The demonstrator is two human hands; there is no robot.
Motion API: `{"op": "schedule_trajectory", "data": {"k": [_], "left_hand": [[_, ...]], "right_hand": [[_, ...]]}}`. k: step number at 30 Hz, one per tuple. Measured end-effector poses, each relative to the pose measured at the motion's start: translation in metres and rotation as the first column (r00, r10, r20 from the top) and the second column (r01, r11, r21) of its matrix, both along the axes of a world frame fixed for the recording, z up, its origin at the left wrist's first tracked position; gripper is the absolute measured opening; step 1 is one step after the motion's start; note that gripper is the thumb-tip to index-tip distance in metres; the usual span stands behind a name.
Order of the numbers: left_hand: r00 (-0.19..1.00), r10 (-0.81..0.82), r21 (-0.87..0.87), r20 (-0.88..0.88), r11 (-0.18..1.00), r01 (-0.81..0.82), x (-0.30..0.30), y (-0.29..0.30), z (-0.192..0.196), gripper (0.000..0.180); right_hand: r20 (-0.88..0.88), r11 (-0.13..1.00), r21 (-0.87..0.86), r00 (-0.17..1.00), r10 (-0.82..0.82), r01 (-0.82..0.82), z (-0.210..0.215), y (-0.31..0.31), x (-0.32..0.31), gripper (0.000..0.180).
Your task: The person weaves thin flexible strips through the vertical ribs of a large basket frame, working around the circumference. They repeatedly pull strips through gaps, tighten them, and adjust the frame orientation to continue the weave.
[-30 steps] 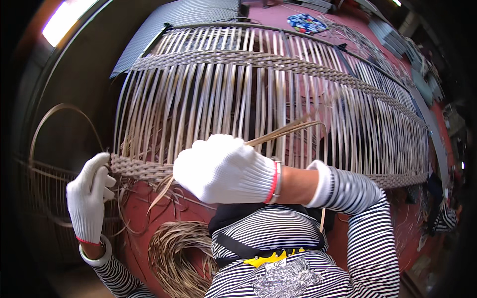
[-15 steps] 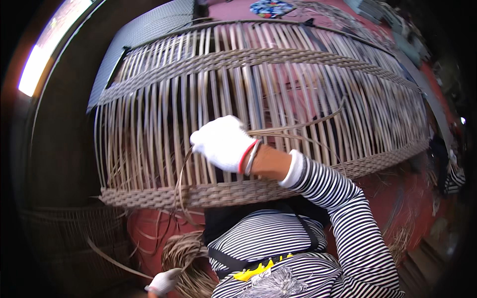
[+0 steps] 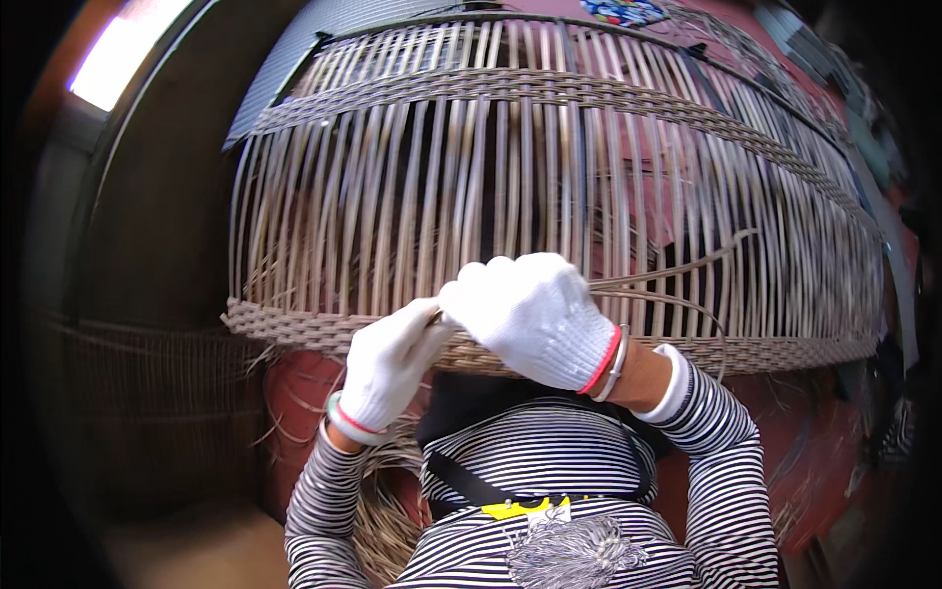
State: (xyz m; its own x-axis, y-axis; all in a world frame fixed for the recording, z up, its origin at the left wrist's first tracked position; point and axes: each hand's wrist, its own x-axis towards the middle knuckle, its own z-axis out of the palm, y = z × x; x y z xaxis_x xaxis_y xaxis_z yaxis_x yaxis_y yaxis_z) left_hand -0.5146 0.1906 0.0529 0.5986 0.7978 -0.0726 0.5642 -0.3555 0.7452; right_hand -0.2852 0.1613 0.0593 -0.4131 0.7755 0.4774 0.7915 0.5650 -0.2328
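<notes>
A large woven panel point(image 3: 471, 182) of upright brown-grey canes leans before me, with a plaited band point(image 3: 549, 88) across its upper part and another plaited edge point(image 3: 294, 324) along the bottom. Both my hands wear white knit gloves and meet at that lower edge. My right hand point(image 3: 535, 314) is closed round flat wicker strands point(image 3: 677, 270), whose loose ends trail to the right across the canes. Against its fingertips, my left hand point(image 3: 388, 363) pinches a small brown piece of strand, mostly hidden by the gloves.
A coil of loose strands point(image 3: 383, 525) lies on the red floor point(image 3: 304, 393) by my left side. A dark wall point(image 3: 147, 265) rises at the left. Behind the panel is a grey textured sheet point(image 3: 314, 20), and a patterned cloth point(image 3: 625, 11) lies at the back.
My left hand has come up from the strand coil to meet the right hand. The right hand has moved right and slightly down, and the panel sits higher and further right in view.
</notes>
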Motion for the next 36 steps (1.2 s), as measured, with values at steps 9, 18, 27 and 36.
{"op": "schedule_trajectory", "data": {"k": [9, 18, 27, 36], "left_hand": [[0.956, 0.26, 0.379, -0.135, 0.905, -0.193, -0.129, 0.033, -0.039, 0.024], [0.928, 0.163, -0.105, -0.334, 0.972, -0.209, -0.246, 0.018, -0.026, 0.028], [0.995, 0.066, 0.48, -0.082, 0.877, -0.018, 0.015, -0.002, 0.058, 0.068], [0.988, -0.15, 0.022, 0.026, 0.988, 0.15, 0.119, -0.017, 0.003, 0.047]], "right_hand": [[0.1, 0.948, 0.107, 0.946, -0.309, 0.299, 0.002, -0.042, 0.131, 0.019], [0.16, 0.93, 0.216, 0.929, -0.335, 0.298, 0.005, -0.067, 0.164, 0.014], [0.119, 0.973, 0.089, 0.968, -0.221, 0.211, 0.013, -0.042, 0.067, 0.004], [0.205, 0.928, -0.06, 0.914, -0.349, 0.368, 0.031, -0.057, 0.1, 0.019]]}}
